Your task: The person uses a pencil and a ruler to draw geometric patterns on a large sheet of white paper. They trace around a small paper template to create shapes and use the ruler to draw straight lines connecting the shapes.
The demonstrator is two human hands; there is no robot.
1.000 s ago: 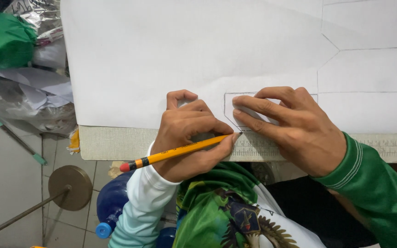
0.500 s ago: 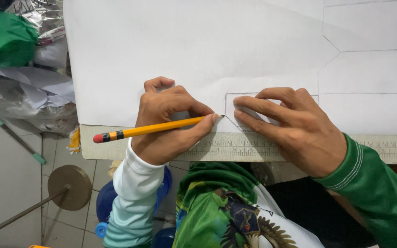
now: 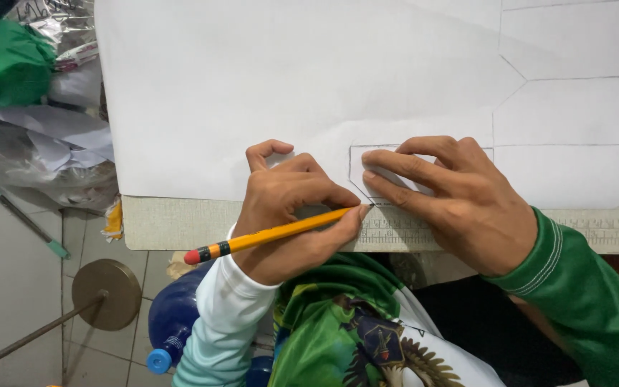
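The big white paper sheet [image 3: 288, 86] is taking up most of the view, lying flat over a table [image 3: 173, 223] whose pale edge is sticking out along the bottom with a ruled scale printed on it. Pencil lines are already marking out angled shapes on the right part of the sheet, so it's being used as a drawing surface, with the working edge pulled close to the person's body where both hands can reach it.

Over on the left, a heap of crumpled plastic and paper scraps [image 3: 37, 154] is sitting beside the table, with a wad of green cloth [image 3: 5, 61] on top, pushed out of the way. Down on the tiled floor, a blue bottle [image 3: 173, 319] is lying near a round metal stand base [image 3: 107, 294].

The right hand [image 3: 460, 201] is pressing down flat, fingers spread and extended, on a small template piece [image 3: 377, 175] that's lying on the sheet right by the table's edge. My guess is it's being pinned so it isn't sliding while it's being outlined.

The left hand [image 3: 291, 215] is curling its fingers closed around a yellow pencil [image 3: 274, 233], pinching it near the tip with thumb and forefinger. The tip is touching the paper at the template's lower left corner, just beside the right hand's fingertips, and the red eraser end is pointing off to the left. That low, slanted angle is probably letting the lead hug the template's edge.
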